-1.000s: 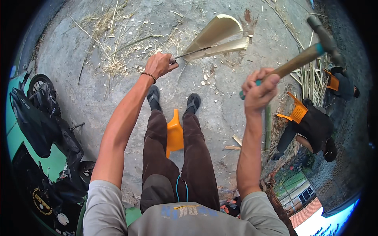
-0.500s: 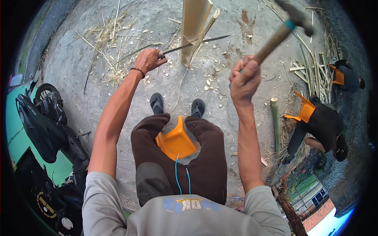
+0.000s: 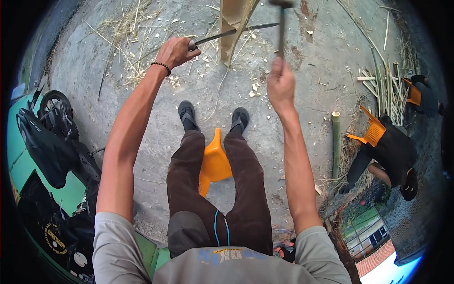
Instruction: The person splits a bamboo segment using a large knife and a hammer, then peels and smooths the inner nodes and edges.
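Observation:
My left hand [image 3: 174, 52] is closed round the handle of a long-bladed knife [image 3: 211, 38]. The blade reaches rightward through a split in an upright bamboo piece [image 3: 228, 47], its tip showing beyond the far side. A strip at the bamboo's right is spread apart by the blade. My right hand [image 3: 281, 87] grips a hammer [image 3: 282, 35] by its wooden handle, somewhat blurred. The hammer head is at the top edge of the view, close to the knife's tip, not visibly touching it.
An orange plastic chair [image 3: 216, 163] stands between my legs. Wood chips and straw-like shavings litter the concrete. Motorcycles [image 3: 47, 151] are at left. At right lie a green bamboo pole [image 3: 336, 142] and split strips [image 3: 388, 90]; two people [image 3: 390, 146] sit on orange chairs there.
The hammer has swung leftward from the upper right to near the blade's tip. My left hand, the knife and the bamboo appear higher in view, and my legs look straighter.

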Tool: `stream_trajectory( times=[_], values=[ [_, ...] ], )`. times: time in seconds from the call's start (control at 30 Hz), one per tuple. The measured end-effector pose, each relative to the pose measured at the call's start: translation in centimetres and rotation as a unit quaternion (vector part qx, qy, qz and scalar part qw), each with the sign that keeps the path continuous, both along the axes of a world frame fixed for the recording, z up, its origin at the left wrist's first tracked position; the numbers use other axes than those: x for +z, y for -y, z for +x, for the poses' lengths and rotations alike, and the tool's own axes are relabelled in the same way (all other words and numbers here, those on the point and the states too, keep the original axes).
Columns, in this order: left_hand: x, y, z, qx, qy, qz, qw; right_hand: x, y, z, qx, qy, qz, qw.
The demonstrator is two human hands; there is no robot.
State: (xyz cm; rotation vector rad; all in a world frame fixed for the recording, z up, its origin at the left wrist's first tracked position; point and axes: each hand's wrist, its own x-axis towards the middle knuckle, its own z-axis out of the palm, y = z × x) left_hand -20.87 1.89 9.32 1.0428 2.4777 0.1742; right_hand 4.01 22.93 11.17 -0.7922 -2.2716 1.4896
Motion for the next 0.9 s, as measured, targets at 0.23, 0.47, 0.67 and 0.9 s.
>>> stream_trajectory(
  times=[0.23,0.47,0.67,0.9],
  values=[
    [-0.9,1.8,-0.6,-0.004,-0.003,0.013,1.0,5.2,0.9,-3.5,-0.028,0.053,-0.102,0.993],
    [-0.8,1.5,-1.4,-0.006,-0.01,0.043,0.999,-5.0,0.0,0.3,0.053,0.171,0.039,0.983],
    [-2.5,3.0,-3.2,-0.033,-0.04,0.043,0.998,3.4,-1.1,-0.1,0.01,0.034,-0.111,0.993],
    [-5.2,1.4,-0.1,-0.064,-0.062,0.109,0.99,-6.0,-1.4,3.0,0.026,-0.013,0.11,0.993]
  ],
)
